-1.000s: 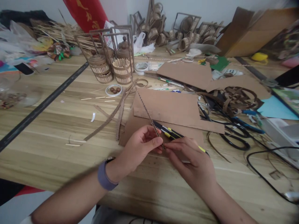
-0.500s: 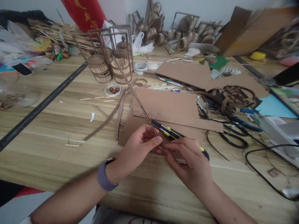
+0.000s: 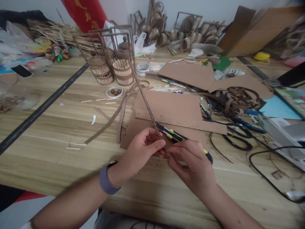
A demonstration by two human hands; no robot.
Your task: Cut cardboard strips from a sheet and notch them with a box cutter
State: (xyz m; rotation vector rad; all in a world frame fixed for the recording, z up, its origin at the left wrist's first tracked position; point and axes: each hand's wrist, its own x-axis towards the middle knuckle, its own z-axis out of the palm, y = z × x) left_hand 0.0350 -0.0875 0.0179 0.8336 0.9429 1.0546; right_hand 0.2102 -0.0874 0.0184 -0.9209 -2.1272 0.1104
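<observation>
A long, thin cardboard strip [image 3: 147, 106] slants from the woven baskets down to my hands. My left hand [image 3: 145, 148] pinches it between thumb and fingers close to its lower end. The fingertips of my right hand [image 3: 190, 162] are pressed together at that same end, touching the strip's tip. Beneath the hands lie flat cardboard pieces [image 3: 169, 103] and a black and yellow cutter [image 3: 171, 133], partly covered by my right hand.
Lidded woven baskets [image 3: 100, 70] in frames stand at the back left, beside a dish of brown balls [image 3: 114, 92]. Loose strips [image 3: 105, 128] lie left of the cardboard. Black-handled scissors [image 3: 238, 143], cables and coiled strips [image 3: 243, 98] are at the right.
The strip's upper part has swung slightly right and looks a little more bent. Both hands keep nearly the same place and grip.
</observation>
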